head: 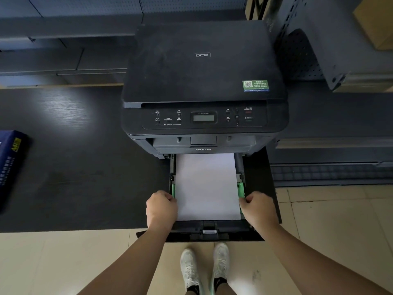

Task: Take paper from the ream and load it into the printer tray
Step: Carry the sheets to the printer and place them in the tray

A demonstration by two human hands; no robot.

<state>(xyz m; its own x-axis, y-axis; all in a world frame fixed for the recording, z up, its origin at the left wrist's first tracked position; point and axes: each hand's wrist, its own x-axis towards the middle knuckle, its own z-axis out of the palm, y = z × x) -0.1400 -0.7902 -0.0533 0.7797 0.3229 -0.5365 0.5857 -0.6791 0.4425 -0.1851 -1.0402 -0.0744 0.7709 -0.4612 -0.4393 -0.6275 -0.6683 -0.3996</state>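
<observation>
Below the printer [204,81], at 6 o'clock, the pulled-out tray [212,228] holds a flat stack of white paper [207,186] between green guides [241,189]. Left hand [161,207] and right hand [258,207] each have a closed grip on the tray's sides. At 9 o'clock the blue ream [9,165] lies on the table [85,167].

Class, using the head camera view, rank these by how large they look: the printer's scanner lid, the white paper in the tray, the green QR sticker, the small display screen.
1. Scanner lid
2. White paper
3. Green QR sticker
4. Display screen

The sticker and the screen look close in size; the sticker seems slightly larger.
</observation>
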